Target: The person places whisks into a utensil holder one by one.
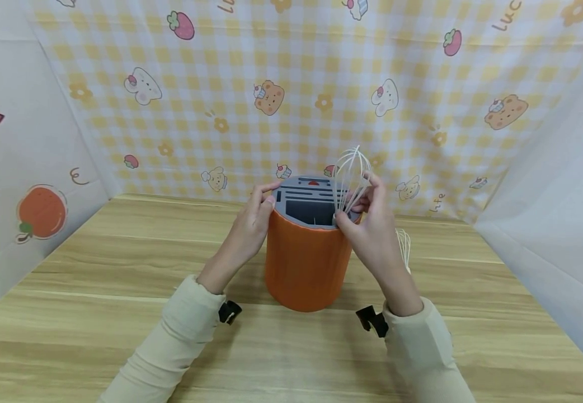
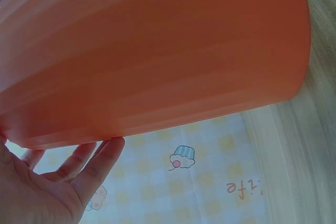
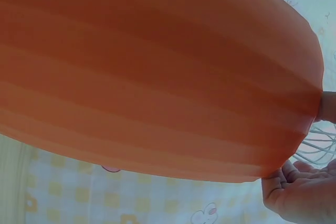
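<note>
An orange round knife and utensil holder [image 1: 308, 268] with a grey slotted top [image 1: 299, 190] stands upright on the table. My left hand [image 1: 252, 218] grips its upper left edge, thumb at the rim; in the left wrist view the fingers [image 2: 100, 169] lie against its side. At the right of the top, my right hand [image 1: 372, 224] pinches a wire whisk [image 1: 350, 173] low on its wires, loops pointing up. The whisk's lower end is hidden by the fingers and the holder. In the right wrist view, its wires [image 3: 317, 145] show past the holder's edge.
Another whisk [image 1: 404, 249] lies on the wooden table [image 1: 120, 313] behind my right forearm, which partly hides it. A checked cloth [image 1: 211, 84] hangs at the back, with white sheets [image 1: 14, 157] at both sides. The holder's top has a wide dark opening [image 1: 304, 212] and several narrow slots.
</note>
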{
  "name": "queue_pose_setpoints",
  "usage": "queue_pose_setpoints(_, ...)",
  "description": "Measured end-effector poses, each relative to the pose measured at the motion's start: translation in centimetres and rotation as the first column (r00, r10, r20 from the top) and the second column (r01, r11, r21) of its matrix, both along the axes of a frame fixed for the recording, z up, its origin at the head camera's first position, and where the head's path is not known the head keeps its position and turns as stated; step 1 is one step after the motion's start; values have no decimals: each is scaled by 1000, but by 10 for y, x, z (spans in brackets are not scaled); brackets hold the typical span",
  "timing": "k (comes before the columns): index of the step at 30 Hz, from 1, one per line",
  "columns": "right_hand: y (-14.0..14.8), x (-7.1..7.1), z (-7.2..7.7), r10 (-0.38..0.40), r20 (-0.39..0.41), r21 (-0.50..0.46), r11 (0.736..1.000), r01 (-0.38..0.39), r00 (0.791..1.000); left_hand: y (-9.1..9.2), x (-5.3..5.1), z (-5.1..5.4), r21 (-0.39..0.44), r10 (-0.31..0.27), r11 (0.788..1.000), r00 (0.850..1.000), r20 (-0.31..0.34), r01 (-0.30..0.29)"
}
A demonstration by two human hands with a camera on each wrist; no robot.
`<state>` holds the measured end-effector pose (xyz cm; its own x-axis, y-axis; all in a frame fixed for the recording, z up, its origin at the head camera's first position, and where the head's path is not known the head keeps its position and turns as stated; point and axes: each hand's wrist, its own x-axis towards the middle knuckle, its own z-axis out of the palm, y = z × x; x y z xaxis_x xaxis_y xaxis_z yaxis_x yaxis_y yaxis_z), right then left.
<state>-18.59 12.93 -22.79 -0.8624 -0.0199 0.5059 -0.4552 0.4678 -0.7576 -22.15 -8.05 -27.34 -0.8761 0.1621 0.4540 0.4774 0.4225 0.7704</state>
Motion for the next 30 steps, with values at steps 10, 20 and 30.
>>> queue_pose_setpoints(10, -1, 1, -2, 2, -99, 56, 998, 4, 995, 0, 1, 0, -2, 6, 1000, 1000, -6, -6)
queue_pose_setpoints(20, 0, 2, -1, -54, -62, 73, 996, 58, 997, 0, 1, 0, -3, 21, 1000, 1000, -10, -21)
queue_pose_setpoints(30, 1, 2, 0, -67, -40, 111, 991, 71, 997, 0, 0, 0, -5, 22, 1000, 1000, -13, -22)
